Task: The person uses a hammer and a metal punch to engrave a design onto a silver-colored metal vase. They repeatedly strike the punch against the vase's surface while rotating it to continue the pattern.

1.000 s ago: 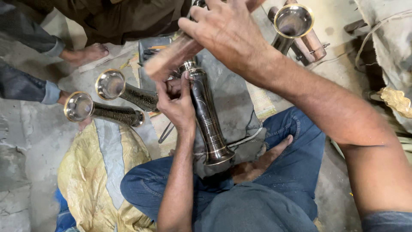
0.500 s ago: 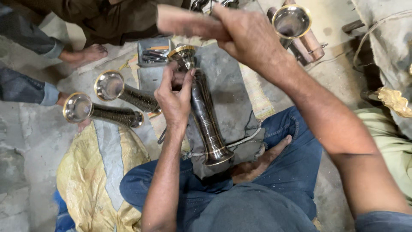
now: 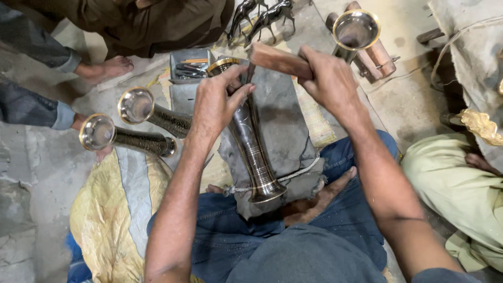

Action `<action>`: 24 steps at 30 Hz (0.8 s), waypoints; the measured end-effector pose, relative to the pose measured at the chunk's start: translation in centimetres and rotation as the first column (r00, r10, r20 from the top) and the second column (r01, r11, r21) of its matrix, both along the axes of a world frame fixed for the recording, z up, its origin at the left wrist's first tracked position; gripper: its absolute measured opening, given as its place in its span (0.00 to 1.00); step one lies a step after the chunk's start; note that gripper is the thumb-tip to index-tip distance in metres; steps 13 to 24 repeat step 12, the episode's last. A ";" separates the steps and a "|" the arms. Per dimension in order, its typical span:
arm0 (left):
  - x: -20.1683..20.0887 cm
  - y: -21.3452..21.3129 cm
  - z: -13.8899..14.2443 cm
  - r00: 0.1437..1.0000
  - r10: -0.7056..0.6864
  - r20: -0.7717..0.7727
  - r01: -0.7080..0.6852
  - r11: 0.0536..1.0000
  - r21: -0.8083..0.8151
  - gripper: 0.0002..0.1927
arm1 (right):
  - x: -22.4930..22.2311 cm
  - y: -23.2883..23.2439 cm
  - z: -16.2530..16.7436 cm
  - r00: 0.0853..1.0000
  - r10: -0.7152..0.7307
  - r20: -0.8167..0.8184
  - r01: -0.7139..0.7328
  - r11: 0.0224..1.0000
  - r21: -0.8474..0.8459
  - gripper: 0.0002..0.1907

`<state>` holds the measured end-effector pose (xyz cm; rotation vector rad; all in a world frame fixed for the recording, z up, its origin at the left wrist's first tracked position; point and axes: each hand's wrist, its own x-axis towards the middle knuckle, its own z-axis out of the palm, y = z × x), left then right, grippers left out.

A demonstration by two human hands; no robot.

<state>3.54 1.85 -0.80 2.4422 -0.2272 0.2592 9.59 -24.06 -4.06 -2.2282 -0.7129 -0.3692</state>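
Observation:
A tall dark metal vase (image 3: 255, 152) with brass rims lies on a grey padded block (image 3: 285, 131) across my lap, its mouth pointing away from me. My left hand (image 3: 216, 102) rests on the vase's upper part and pinches a thin metal tool against it. My right hand (image 3: 327, 81) grips a wooden mallet (image 3: 275, 60), whose head sits just above the thin tool and the vase's mouth.
Two finished vases (image 3: 131, 137) lie on the floor at left by a yellow cloth (image 3: 105, 220). A grey tray of small tools (image 3: 188, 68), small metal horse figures (image 3: 262, 18), another vase (image 3: 353, 31), other people's bare feet (image 3: 107, 68) and a person in light green (image 3: 461, 183) surround me.
My right hand has swung the wooden mallet down from high at the top of view to the thin tool at the vase's mouth. The left hand stayed on the vase.

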 end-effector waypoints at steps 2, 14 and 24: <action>0.2 0.0 0.2 0.997 -0.023 -0.080 0.025 0.999 0.025 0.23 | -0.9 -0.2 -1.3 0.998 -0.044 -0.047 0.045 0.999 0.017 0.19; 1.3 0.3 2.5 0.948 -0.311 -0.075 0.318 0.940 0.123 0.21 | -4.8 0.9 -5.2 0.933 -0.270 -0.239 0.311 0.938 0.153 0.14; 1.3 0.3 2.5 0.948 -0.311 -0.075 0.318 0.940 0.123 0.21 | -4.8 0.9 -5.2 0.933 -0.270 -0.239 0.311 0.938 0.153 0.14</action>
